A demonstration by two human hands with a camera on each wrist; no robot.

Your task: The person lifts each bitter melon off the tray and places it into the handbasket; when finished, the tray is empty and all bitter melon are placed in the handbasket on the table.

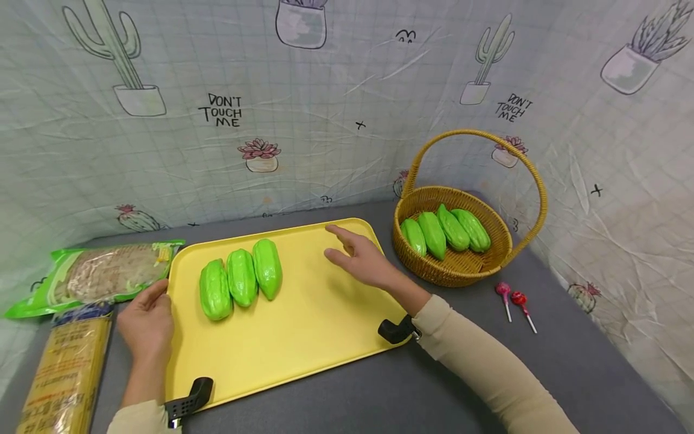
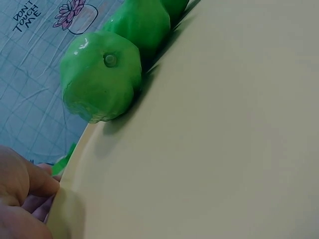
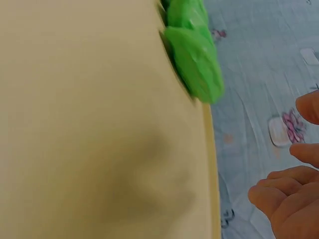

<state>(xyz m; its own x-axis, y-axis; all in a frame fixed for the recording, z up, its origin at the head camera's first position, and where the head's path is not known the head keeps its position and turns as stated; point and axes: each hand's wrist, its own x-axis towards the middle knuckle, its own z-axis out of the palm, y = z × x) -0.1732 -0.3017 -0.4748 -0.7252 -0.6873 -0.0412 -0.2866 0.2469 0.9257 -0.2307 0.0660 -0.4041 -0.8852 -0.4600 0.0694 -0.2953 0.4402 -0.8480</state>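
Hands flank a yellow tray (image 1: 303,355) on a grey table (image 1: 569,361): the left hand (image 1: 146,322) grips the tray's left rim, thumb over the edge and fingers tucked beneath it, as the left wrist view confirms; the right hand (image 1: 362,258) hovers above the tray's far right part, fingers loosely spread, holding nothing.

Three green chayotes (image 1: 240,278) lie side by side on the tray's left half, touching one another, their long axes running from the near edge towards the far one, tilted slightly. They lie between the two hands, to the left of the right hand and just right of the left, which is the nearer. The right hand is apart from them, with bare tray between.

To the right of the tray, just beside its far corner, stands a wicker basket (image 1: 488,268) with a hoop handle, holding four more chayotes (image 1: 446,231) laid parallel. The right hand sits roughly midway between the tray's row and the basket.

Two lollipops (image 1: 514,301) rest on the table near the basket. Beyond the tray's left rim are a green-edged food packet (image 1: 103,274) and a yellow packet (image 1: 65,374). A cactus-print cloth (image 1: 325,108) hangs behind.
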